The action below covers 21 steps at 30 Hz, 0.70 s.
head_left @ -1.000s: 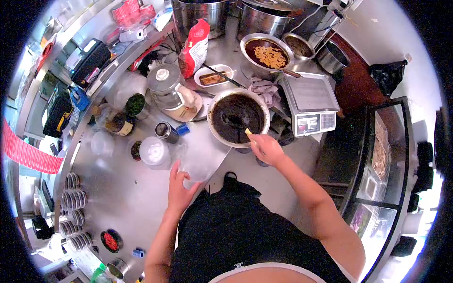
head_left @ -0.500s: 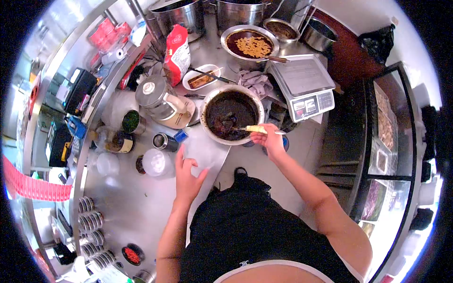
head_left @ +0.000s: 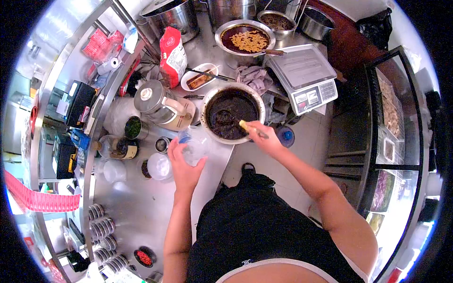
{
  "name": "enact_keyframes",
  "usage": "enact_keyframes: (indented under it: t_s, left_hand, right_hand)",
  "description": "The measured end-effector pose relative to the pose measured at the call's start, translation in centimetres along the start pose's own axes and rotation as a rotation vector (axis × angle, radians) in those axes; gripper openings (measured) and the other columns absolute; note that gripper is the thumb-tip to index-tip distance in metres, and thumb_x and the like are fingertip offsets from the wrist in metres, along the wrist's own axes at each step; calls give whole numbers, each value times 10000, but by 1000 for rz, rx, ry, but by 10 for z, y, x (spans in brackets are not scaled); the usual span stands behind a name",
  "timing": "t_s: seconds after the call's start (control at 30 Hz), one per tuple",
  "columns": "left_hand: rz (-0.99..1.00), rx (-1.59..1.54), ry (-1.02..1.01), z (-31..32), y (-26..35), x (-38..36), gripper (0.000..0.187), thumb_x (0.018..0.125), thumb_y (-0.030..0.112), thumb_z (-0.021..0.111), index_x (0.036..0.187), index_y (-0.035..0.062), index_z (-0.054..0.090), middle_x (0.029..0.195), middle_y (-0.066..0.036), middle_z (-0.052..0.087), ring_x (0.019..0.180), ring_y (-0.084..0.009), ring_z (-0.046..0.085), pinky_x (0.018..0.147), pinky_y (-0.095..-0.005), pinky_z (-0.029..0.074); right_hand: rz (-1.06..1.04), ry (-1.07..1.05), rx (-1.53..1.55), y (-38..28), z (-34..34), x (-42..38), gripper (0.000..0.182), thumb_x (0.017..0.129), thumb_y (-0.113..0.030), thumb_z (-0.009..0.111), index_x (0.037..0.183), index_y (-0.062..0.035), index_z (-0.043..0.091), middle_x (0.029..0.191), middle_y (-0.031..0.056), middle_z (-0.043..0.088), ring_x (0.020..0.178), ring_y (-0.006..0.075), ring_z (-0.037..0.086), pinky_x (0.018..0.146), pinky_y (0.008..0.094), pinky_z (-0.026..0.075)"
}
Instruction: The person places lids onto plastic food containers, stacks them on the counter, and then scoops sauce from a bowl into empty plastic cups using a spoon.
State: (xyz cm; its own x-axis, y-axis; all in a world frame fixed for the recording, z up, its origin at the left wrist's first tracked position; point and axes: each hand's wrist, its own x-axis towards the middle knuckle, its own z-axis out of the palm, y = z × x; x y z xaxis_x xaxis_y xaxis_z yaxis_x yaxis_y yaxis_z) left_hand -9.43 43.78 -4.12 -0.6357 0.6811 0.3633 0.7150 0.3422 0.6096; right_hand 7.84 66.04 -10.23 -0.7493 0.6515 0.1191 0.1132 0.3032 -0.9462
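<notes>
My right hand [head_left: 265, 137] is closed around the handle of a ladle [head_left: 243, 125], which has a yellow part near my fingers. The ladle's head is down in dark, thick sauce and hard to make out. That sauce fills much of a metal pot [head_left: 258, 100] at the table's edge. To the left of the pot, my left hand [head_left: 183, 167] grips a clear plastic bowl [head_left: 196, 146] between thumb and fingers, above the steel table. Beside this hand stand an upturned-looking white translucent tub [head_left: 160, 166] and a small metal jar [head_left: 163, 144].
Behind the pot are a white dish [head_left: 199, 80], a red-and-white bag [head_left: 173, 59], a cloth [head_left: 255, 78], a scale [head_left: 314, 96] and a basin of reddish-brown liquid [head_left: 222, 45]. A glass kettle [head_left: 155, 104] stands left. A glass-fronted cabinet [head_left: 394, 165] is at right.
My left hand, empty before, now holds the clear plastic bowl. My right hand has shifted slightly left along the ladle, and the ladle's handle is steeper. The view has moved a little.
</notes>
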Motion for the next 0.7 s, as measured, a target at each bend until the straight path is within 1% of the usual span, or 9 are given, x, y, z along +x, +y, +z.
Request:
enact_keyframes:
  t_s: [0.03, 0.07, 0.17, 0.27, 0.37, 0.5, 0.63, 0.7]
  left_hand:
    - [-5, 7, 2, 0, 0, 0, 679, 604, 125, 845, 1140, 57, 433, 1362, -223, 350, 1265, -408, 384, 1058, -454, 340]
    - [-9, 4, 3, -1, 0, 0, 675, 604, 125, 845, 1136, 57, 435, 1362, -224, 347, 1265, -404, 386, 1061, -454, 338]
    - [-18, -4, 9, -3, 1, -1, 665, 604, 130, 847, 1126, 57, 441, 1361, -229, 350, 1263, -398, 392, 1065, -457, 334]
    - [1, 2, 18, -3, 1, -2, 659, 602, 139, 847, 1119, 60, 447, 1359, -233, 373, 1262, -399, 393, 1058, -463, 332]
    - [57, 41, 18, -2, -2, 1, 654, 597, 147, 844, 1115, 62, 453, 1365, -232, 394, 1267, -400, 385, 1047, -468, 328]
    - [84, 82, -33, -1, 4, 16, 619, 605, 153, 826, 1104, 66, 470, 1382, -208, 400, 1270, -392, 380, 1040, -471, 318]
    - [123, 134, -79, 7, 11, 35, 590, 615, 148, 810, 1107, 74, 492, 1395, -169, 388, 1268, -377, 380, 1032, -474, 316]
    - [126, 201, -120, 10, 14, 42, 610, 608, 141, 809, 1125, 77, 491, 1394, -154, 383, 1269, -365, 380, 1026, -475, 318]
  right_hand:
    - [-92, -44, -59, 0, 1, -3, 228, 961, -145, 493, 1116, 3, 570, 862, 87, 659, 702, 100, 608, 658, 240, 513]
    - [-99, -80, 15, 3, 3, -4, 223, 956, -138, 492, 1102, 10, 571, 853, 89, 655, 694, 93, 601, 644, 240, 507]
    - [179, -50, 172, -6, 5, -11, 230, 961, -151, 460, 1095, 15, 546, 838, 122, 654, 682, 115, 613, 613, 249, 506]
    - [500, 126, 534, 3, -3, -3, 244, 971, -176, 404, 1098, 3, 509, 828, 156, 656, 659, 145, 623, 580, 260, 503]
    - [614, 289, 699, 7, -7, 1, 268, 950, -220, 431, 1080, -5, 522, 793, 162, 653, 619, 170, 635, 539, 279, 510]
    - [506, 286, 633, -5, -11, 2, 268, 967, -215, 418, 1093, 4, 509, 793, 177, 651, 595, 183, 626, 529, 272, 505]
    - [445, 271, 617, 5, -14, 7, 272, 986, -225, 406, 1091, 5, 505, 788, 179, 649, 594, 190, 635, 512, 272, 508]
    - [414, 265, 606, 10, -16, 8, 274, 990, -231, 404, 1090, 4, 504, 787, 183, 649, 592, 194, 639, 501, 273, 509]
